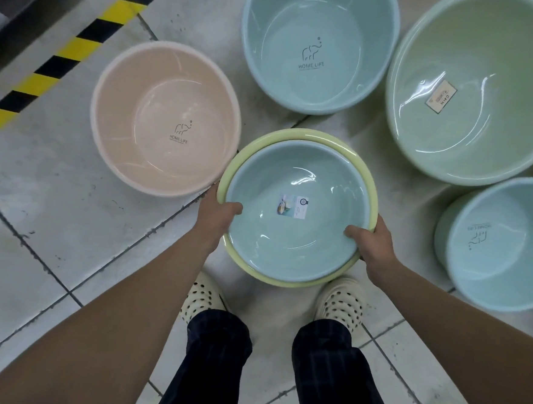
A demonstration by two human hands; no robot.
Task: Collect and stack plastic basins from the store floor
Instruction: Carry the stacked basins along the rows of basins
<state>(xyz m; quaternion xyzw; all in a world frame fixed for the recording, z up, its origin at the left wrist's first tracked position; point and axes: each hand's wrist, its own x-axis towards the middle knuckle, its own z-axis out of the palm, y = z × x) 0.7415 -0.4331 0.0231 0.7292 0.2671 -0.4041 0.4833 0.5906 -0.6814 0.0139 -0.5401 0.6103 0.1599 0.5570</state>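
Blue basin inside yellow basin, two hands gripping; four basins around.

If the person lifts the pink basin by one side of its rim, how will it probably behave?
The pink basin is empty and looks like thin plastic, so probably light for its size. Its glossy inside may be slippery. Held by one side only, the wide round shape would likely tilt, perhaps flex a little.

Glossy smooth plastic basins, paper label inside; matt scuffed tile floor w/ striped tape.
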